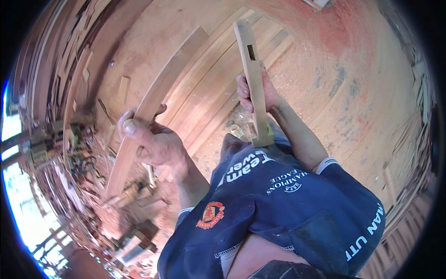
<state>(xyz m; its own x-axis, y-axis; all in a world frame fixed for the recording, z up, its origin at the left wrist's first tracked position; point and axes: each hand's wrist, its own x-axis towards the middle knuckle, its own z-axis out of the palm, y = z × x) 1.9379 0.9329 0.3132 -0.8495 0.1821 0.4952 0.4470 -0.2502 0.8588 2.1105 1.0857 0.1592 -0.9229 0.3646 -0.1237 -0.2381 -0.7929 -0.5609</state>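
Observation:
My left hand (pixel 155 139) is closed around a long, flat wooden slat (pixel 172 69), thumb on top and fingers curled under it. The slat slants from the lower left up toward the far middle. In my right hand (pixel 265 90) is a pale wooden bar (pixel 254 76) with a dark rectangular slot near its far end. A small wooden block (pixel 262 137) sits at the bar's near end, close to my clothing. The two pieces are held apart. My right palm is partly hidden behind the bar.
Several wide boards (pixel 200 100) lie side by side beyond my hands. Stacked timber (pixel 39 69) lines the left side, with jumbled tools and offcuts (pixel 83 149) nearer. Sawdust covers the ground (pixel 325 111) to the right, and more timber (pixel 420 88) stands along the right edge.

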